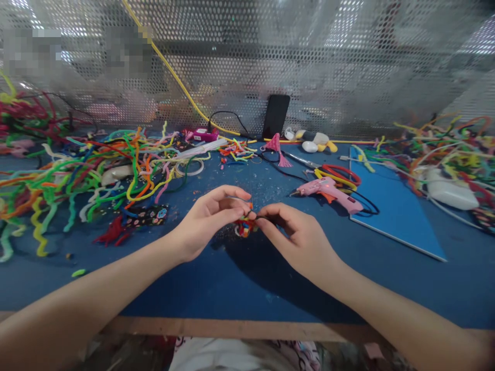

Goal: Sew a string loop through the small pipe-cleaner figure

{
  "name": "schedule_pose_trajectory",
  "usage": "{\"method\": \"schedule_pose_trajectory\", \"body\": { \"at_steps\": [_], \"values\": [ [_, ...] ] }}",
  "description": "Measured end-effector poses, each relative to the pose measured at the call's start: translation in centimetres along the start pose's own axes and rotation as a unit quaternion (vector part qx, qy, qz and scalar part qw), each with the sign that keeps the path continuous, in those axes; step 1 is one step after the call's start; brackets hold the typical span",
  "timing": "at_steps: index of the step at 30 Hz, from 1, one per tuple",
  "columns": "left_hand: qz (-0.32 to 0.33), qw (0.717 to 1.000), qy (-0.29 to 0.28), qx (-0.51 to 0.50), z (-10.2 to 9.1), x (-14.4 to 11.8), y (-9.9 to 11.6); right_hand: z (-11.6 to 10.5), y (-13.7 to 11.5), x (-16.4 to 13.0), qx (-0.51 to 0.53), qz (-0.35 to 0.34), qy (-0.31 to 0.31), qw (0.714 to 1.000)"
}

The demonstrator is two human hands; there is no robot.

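Note:
My left hand [212, 219] and my right hand [299, 232] meet above the middle of the blue table, fingertips almost touching. Both are closed in a pinch on a short dark strand [252, 214] that runs between them; it looks like a piece of pipe cleaner, partly hidden by the fingers. Just under the fingertips shows a small multicoloured bundle [244, 228] in red, orange, yellow and white. Whether it hangs from the strand or lies on the table I cannot tell. Right of my right hand lies a pink glue gun [330, 191], its nozzle pointing left.
Pipe cleaners [116, 175] pile up at left, more [444, 149] at right around a white object [452, 189]. Scissors [340, 176] lie behind the glue gun, beside a blue board [390, 206]. A phone [276, 116] leans against the perforated metal wall [240, 67].

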State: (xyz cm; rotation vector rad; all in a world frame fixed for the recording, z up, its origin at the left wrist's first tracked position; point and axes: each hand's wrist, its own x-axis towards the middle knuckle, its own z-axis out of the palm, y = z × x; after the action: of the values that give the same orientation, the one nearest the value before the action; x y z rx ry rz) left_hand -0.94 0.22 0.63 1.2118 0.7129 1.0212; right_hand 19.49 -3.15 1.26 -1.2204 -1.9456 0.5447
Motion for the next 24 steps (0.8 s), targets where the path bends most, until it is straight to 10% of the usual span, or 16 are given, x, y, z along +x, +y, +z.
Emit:
{"method": "schedule_pose_trajectory", "body": {
  "at_steps": [15,24],
  "values": [
    [0.145,0.984,0.036,0.096,0.05,-0.43,-0.95,0.13,-0.01,-0.44,-0.022,-0.065,0.041,0.997],
    [0.105,0.987,0.005,0.124,0.04,-0.2,-0.58,0.22,0.12,-0.61,-0.084,-0.142,0.077,0.983]
  ]
}}
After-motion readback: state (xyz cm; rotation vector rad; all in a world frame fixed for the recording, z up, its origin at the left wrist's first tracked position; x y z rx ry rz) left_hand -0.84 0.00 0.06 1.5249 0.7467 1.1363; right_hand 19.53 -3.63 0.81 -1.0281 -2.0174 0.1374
